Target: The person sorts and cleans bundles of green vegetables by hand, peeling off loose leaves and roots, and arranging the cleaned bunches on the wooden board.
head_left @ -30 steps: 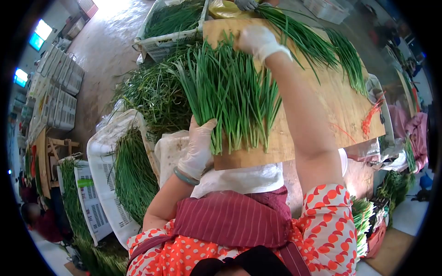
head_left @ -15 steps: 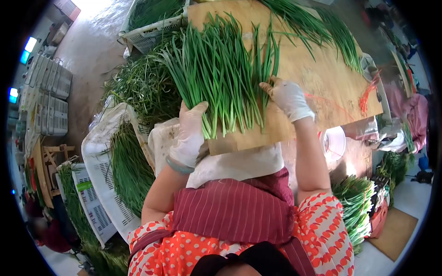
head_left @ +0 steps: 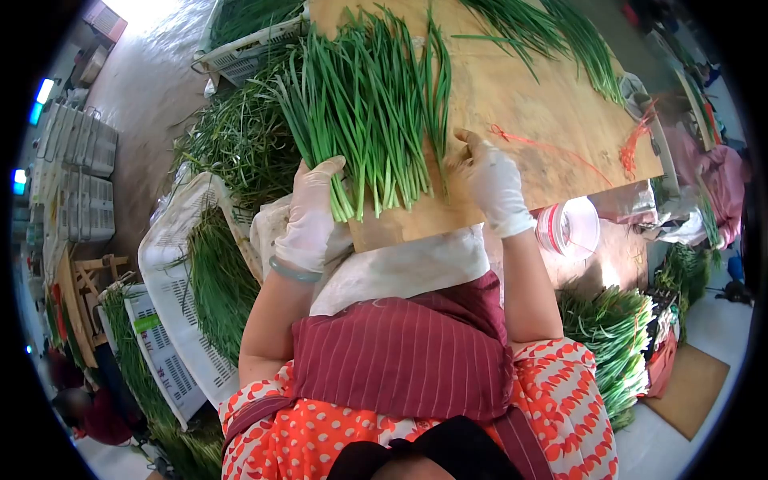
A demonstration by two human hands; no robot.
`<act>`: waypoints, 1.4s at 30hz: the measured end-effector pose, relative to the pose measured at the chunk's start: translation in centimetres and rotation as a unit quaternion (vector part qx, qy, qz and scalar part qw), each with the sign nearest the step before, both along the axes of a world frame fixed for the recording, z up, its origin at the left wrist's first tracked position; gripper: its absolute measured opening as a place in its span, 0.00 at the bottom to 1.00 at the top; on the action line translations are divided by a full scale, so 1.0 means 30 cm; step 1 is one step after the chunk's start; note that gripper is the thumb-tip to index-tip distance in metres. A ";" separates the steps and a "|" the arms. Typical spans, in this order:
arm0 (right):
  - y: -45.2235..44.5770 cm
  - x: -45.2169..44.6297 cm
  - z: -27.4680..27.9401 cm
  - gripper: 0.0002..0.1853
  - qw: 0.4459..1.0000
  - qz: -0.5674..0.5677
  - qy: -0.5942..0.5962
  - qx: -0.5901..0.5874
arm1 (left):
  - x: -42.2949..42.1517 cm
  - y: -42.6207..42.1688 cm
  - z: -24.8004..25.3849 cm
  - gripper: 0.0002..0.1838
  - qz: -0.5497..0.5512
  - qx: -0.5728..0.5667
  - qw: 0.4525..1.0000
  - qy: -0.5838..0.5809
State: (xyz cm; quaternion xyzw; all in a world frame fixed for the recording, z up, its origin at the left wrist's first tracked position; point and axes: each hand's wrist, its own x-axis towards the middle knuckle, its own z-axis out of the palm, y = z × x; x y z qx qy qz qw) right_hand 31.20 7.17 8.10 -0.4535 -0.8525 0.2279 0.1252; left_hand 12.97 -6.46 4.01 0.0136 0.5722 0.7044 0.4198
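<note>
A wide layer of garlic chives (head_left: 360,120) lies on the wooden board, leaf tips pointing away and pale stem ends towards me. My left hand (head_left: 310,210), in a white glove, grips the left edge of the layer near the stem ends. Its thumb rests on top of the stems; the other fingers are mostly hidden. To the right of the layer, my gloved right hand (head_left: 496,182) is held over the board, fingers bent and apart, with nothing visible in them. A thin strip of chives (head_left: 437,88) stands slightly separate along the layer's right side.
More chives (head_left: 532,28) lie at the far side of the wooden board (head_left: 552,136). Red string (head_left: 636,148) lies at its right. A white tub (head_left: 578,228) stands below. Crates with chives, one a white crate (head_left: 172,256), stand at left; bundled chives (head_left: 612,344) at lower right.
My right hand has come away from the strip of chives, moving slightly down and uncovering red string on the board. The left hand keeps its place on the layer. The whole view has shifted a little.
</note>
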 end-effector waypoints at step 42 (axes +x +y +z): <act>-0.240 -0.431 -0.137 0.36 0.968 0.045 0.193 -0.154 | -0.039 -0.045 -0.012 0.10 0.005 0.107 0.981 -0.160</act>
